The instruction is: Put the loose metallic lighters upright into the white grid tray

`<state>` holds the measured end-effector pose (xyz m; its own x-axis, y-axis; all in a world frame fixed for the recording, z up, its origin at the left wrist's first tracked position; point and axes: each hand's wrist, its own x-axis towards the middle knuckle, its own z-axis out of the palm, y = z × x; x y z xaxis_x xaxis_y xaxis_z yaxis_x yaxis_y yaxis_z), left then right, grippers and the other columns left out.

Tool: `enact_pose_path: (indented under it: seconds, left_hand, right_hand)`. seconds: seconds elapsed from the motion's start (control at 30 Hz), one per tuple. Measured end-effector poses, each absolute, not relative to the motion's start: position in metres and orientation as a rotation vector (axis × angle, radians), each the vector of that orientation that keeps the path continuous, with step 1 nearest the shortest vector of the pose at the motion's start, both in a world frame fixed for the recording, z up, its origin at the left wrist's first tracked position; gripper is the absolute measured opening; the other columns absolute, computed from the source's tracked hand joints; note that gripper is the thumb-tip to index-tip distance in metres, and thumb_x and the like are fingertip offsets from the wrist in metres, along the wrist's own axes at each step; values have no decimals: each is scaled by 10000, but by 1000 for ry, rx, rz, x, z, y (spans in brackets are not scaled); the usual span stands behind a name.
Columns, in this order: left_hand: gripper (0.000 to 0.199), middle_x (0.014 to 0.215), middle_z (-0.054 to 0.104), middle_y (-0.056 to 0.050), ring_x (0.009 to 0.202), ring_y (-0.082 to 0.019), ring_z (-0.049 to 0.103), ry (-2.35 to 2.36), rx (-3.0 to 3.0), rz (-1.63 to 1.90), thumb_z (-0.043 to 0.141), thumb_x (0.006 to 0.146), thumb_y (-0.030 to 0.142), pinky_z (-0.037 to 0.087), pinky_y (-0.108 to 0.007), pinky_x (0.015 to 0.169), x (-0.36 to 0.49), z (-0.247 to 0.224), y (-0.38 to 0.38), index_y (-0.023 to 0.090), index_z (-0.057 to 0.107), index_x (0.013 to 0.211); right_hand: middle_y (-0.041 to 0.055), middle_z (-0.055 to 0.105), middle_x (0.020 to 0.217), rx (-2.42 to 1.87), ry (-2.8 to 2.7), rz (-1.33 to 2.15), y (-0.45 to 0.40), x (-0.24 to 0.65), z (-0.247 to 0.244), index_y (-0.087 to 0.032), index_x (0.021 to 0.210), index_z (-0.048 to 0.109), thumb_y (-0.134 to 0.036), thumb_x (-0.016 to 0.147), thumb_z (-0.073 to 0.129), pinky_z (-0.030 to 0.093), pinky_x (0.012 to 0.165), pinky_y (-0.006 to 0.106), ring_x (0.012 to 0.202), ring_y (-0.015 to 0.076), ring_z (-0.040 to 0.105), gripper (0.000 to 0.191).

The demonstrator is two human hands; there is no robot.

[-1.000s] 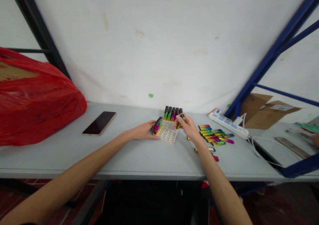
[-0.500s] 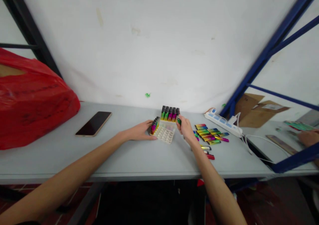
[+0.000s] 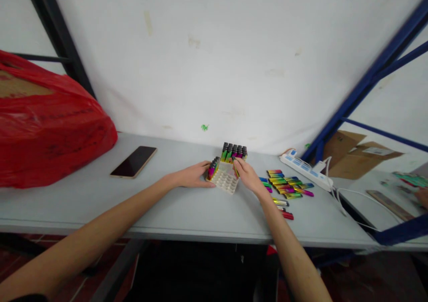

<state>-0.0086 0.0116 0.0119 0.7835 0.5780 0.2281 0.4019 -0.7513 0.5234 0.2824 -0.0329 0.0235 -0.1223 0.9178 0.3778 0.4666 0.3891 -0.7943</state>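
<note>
A white plastic tray [image 3: 228,182] with rows of round holes sits on the grey table. Along its left side stand several colourful lighters [image 3: 214,167] with black tops. My left hand [image 3: 197,176] grips the tray's left edge, thumb at the front and fingers behind. Over the tray's right side, my right hand [image 3: 245,173] pinches a single lighter [image 3: 236,173], held roughly upright; its lower end is above the holes. Just behind stands a full block of upright lighters [image 3: 235,151]. Right of my right hand lies a loose pile of shiny lighters [image 3: 286,187].
A smartphone [image 3: 133,161] lies to the left, near a big red plastic bag [image 3: 56,128]. At the back right are a white power strip [image 3: 306,170] with cables and an opened cardboard box [image 3: 361,159]. A blue metal frame [image 3: 374,81] rises on the right.
My right hand has moved slightly left and over the tray, turning the lighter more upright. My left hand keeps its hold on the tray. The camera view has shifted a little.
</note>
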Motion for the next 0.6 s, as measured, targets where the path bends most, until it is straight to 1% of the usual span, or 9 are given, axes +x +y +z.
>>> enact_pose_path:
  seconds: [0.07, 0.13, 0.23, 0.33, 0.43, 0.5, 0.6]
  left_hand:
    - [735, 1649, 639, -185, 1535, -419, 602, 737, 2517, 527, 813, 986, 679, 411, -476, 1380, -9, 12, 11, 170, 707, 1505]
    - [716, 1645, 639, -183, 1537, -419, 594, 728, 2519, 524, 811, 989, 676, 406, -486, 1381, -9, 12, 11, 175, 712, 1491]
    - [712, 1637, 635, -189, 1530, -419, 592, 719, 2520, 524, 806, 992, 680, 409, -488, 1377, -9, 11, 12, 169, 713, 1479]
    - [722, 1634, 639, -179, 1523, -415, 594, 727, 2520, 541, 805, 985, 698, 415, -474, 1371, -9, 9, 13, 179, 710, 1478]
    - [719, 1633, 649, -159, 1525, -400, 593, 728, 2530, 555, 811, 983, 704, 408, -461, 1374, -9, 8, 15, 204, 702, 1489]
    - [732, 1632, 651, -164, 1522, -401, 598, 735, 2530, 557, 817, 978, 703, 410, -463, 1373, -9, 7, 16, 199, 700, 1495]
    - [750, 1637, 648, -166, 1525, -409, 602, 741, 2520, 571, 826, 969, 700, 421, -476, 1368, -9, 5, 16, 196, 695, 1508]
  right_hand:
    - [95, 828, 1071, -1203, -1776, 609, -33, 281, 22, -238, 1102, 742, -651, 1022, 666, 638, 860, 384, 958, 257, 772, 427]
    - [99, 849, 1114, -1200, -1780, 625, -34, 280, 21, -236, 1126, 744, -573, 988, 742, 644, 941, 411, 1006, 263, 802, 364]
    - [88, 863, 1033, -1194, -1709, 641, -34, 275, 20, -241, 1133, 710, -549, 985, 773, 664, 917, 419, 958, 267, 833, 348]
    - [80, 868, 1026, -1189, -1658, 599, -33, 269, 17, -258, 1163, 657, -516, 999, 766, 672, 902, 418, 956, 272, 849, 325]
    - [51, 854, 975, -1237, -1743, 539, -30, 263, 13, -269, 1175, 617, -409, 1016, 732, 658, 886, 411, 923, 269, 843, 241]
    - [37, 839, 955, -1253, -1834, 518, -27, 259, 11, -270, 1173, 597, -344, 1031, 704, 644, 870, 392, 911, 262, 835, 192]
    - [47, 840, 1022, -1235, -1965, 470, -22, 254, 10, -268, 1179, 598, -249, 1043, 682, 625, 919, 373, 983, 252, 832, 162]
